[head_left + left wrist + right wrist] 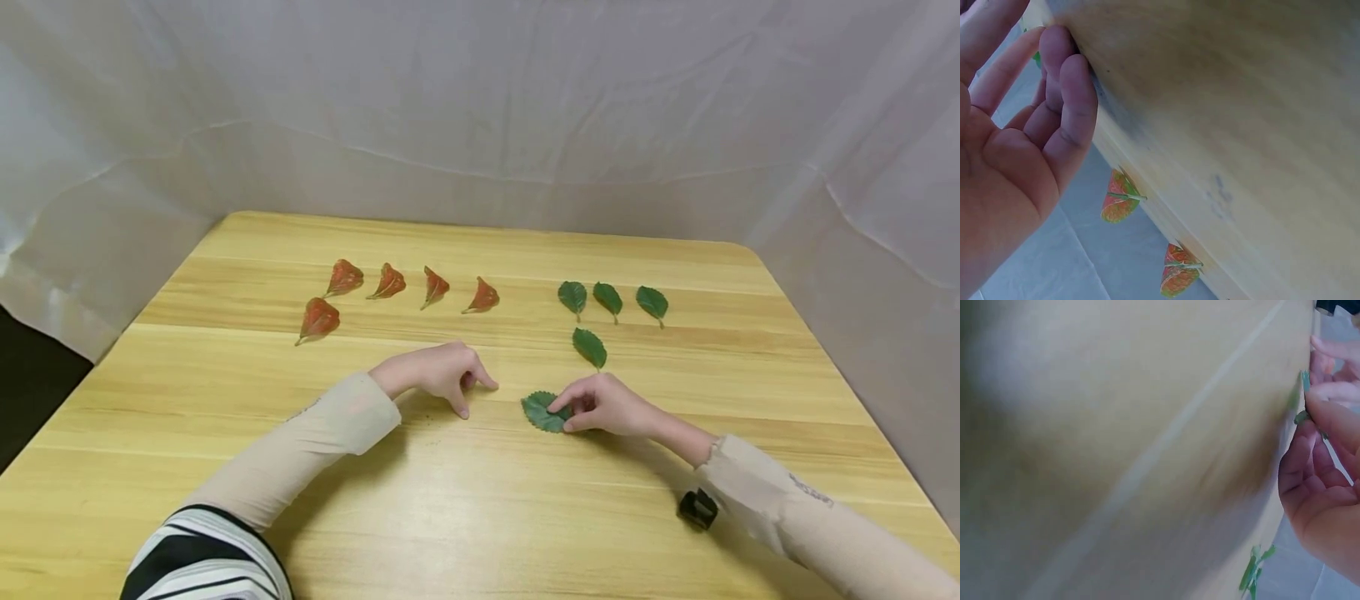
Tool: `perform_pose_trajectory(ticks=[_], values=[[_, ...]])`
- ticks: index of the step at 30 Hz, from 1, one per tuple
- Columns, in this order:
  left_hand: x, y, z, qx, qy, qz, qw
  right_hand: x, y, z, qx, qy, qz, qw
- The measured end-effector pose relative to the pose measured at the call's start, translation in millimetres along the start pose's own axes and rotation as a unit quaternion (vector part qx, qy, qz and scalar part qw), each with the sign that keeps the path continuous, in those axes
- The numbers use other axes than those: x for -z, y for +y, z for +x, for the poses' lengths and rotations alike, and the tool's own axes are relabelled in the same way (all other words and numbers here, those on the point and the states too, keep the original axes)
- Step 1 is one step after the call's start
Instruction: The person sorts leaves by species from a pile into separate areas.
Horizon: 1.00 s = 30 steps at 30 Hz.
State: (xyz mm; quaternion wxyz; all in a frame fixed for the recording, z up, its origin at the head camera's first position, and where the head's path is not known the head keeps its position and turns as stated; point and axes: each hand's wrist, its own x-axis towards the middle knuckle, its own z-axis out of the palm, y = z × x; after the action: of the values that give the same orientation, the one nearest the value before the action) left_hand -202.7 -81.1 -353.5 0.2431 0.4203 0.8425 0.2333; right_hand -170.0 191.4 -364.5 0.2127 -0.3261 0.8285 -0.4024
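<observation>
My right hand pinches a green leaf with toothed edges between thumb and fingers, low over the table. The right wrist view shows the leaf almost edge-on at the fingertips. To its left, my left hand holds nothing; index finger and thumb reach down close to the wood and the other fingers bend loosely. A single green leaf lies just beyond my right hand. Farther back are three more green leaves, one of them at the right end.
Several red leaves lie at the back left of the wooden table: four in a row, including one red leaf, and another red leaf in front. A small black object is by my right sleeve. Pale sheeting surrounds the table.
</observation>
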Motion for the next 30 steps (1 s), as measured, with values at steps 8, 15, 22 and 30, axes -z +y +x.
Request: perform_pose_trajectory(ticks=[8,15,22,30], values=[[-0.5,1.3,-0.7,0.005,0.003,-0.009,0.9999,18,-4,-7,-0.036,0.075,-0.001,0.997],[1.0,3.1,-0.6,0.006,0.0,-0.007,1.0,40,-2,-18,-0.08,0.141,0.035,0.986],[1.5,5.5,-1.9,0.013,-0.001,-0.01,0.9999,63,8,-28,-0.125,0.205,0.051,0.969],[-0.5,4.8,-1.7,0.014,-0.004,-0.007,0.9999,77,26,-34,-0.179,0.238,0.062,0.953]])
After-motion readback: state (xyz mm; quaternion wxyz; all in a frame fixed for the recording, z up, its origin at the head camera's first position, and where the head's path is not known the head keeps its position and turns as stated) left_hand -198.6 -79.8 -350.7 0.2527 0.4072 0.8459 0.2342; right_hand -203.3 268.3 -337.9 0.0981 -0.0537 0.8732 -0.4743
